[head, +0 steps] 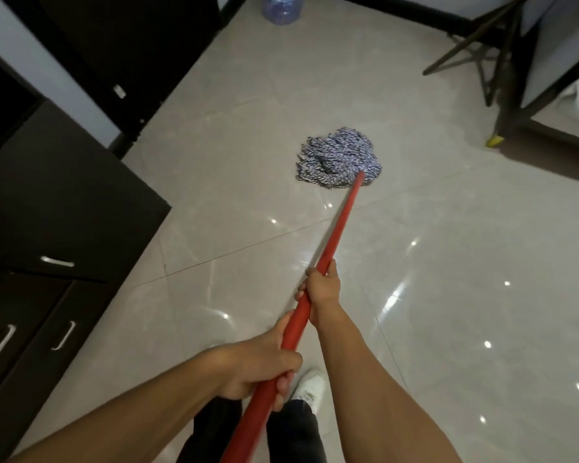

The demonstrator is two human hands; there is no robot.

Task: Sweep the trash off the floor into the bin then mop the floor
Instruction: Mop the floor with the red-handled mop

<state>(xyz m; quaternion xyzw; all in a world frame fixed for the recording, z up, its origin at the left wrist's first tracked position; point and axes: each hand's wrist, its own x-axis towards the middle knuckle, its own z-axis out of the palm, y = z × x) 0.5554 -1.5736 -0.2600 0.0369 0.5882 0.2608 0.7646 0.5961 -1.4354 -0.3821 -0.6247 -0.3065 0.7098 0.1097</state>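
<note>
I'm looking at dark cabinets [64, 202] sitting down the left edge. Lower middle, the left hand [258, 365] is curling tight round the red mop handle [338, 225]. The right hand [321, 285] is gripping it just higher up, and the blue-white mop head [338, 162] is lying on the glossy floor [448, 262] mid-frame.

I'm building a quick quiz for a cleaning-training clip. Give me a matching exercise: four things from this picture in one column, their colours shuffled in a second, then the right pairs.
Things:
1. mop head
2. mop handle
3. shoe
4. cabinet

Colours:
A. red
B. dark, nearly black
C. white
D. blue and white

Pairs: 1-D, 2-A, 3-C, 4-B
</note>
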